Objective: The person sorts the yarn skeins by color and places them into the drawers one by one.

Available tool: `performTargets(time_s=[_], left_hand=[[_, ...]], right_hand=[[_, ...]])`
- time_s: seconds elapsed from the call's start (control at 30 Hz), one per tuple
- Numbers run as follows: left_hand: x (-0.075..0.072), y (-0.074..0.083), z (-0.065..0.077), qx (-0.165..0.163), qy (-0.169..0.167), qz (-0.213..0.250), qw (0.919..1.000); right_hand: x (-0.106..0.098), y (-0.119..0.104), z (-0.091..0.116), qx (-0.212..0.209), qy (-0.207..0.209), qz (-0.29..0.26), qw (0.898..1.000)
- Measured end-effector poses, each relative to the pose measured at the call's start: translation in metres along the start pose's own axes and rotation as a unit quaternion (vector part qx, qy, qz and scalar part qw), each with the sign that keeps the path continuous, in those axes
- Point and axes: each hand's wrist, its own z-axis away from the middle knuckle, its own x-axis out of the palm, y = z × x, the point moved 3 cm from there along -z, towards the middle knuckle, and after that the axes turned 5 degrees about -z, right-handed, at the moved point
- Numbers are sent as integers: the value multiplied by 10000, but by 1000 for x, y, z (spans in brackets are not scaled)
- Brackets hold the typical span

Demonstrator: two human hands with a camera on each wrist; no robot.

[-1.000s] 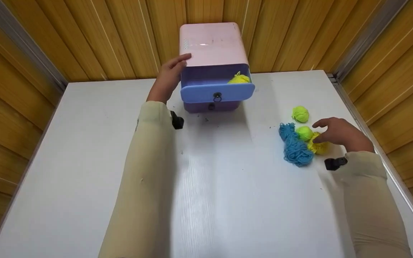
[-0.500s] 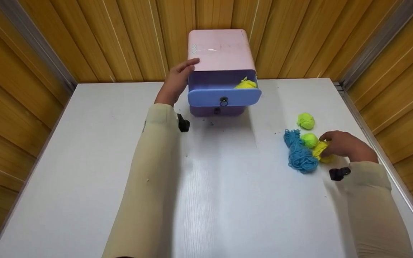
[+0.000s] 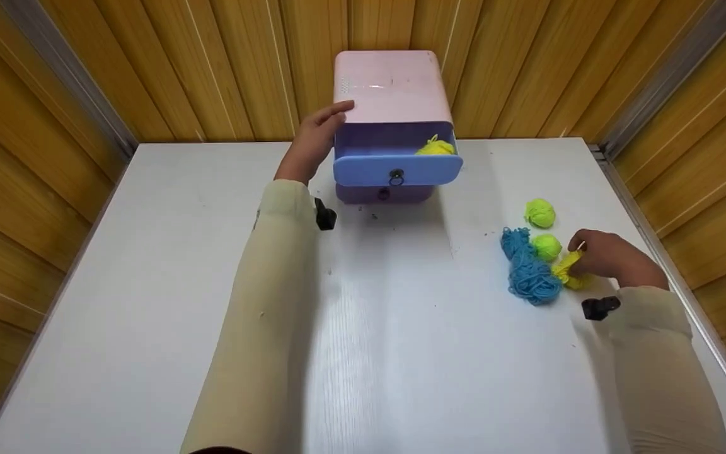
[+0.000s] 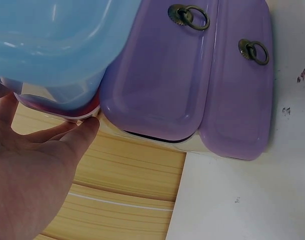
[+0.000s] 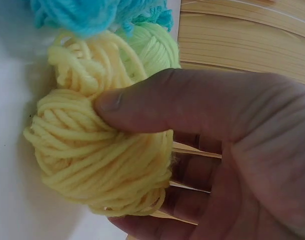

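Note:
My right hand [image 3: 604,256] pinches a ball of yellow yarn [image 5: 100,155] at the right of the table. Its thumb presses into the strands, with the other fingers behind the ball. Beside it lie a blue yarn skein [image 3: 532,277] and a light green yarn ball [image 3: 547,247]. My left hand [image 3: 314,142] rests against the left side and top edge of a small pink chest of drawers [image 3: 394,88]. The chest's blue top drawer [image 3: 423,170] stands pulled out, with yellow yarn [image 3: 437,147] in its right part. Lower purple drawers [image 4: 157,75] are closed.
A second light green yarn ball [image 3: 539,213] lies farther back on the white table [image 3: 401,340]. Wood-panelled walls [image 3: 230,69] enclose the table at the back and sides. Ring pulls [image 4: 190,16] hang on the drawer fronts.
My right hand has come down onto the yellow yarn ball and taken hold of it. My left hand stays at the chest. The head view has shifted slightly.

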Motion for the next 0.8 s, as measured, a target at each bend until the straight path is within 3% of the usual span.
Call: performTargets(time_s=[0.8], left_hand=[[0,4,4,-187,14,-96,9998]], right_hand=[[-25,-14,18,105,284,-223,9993]])
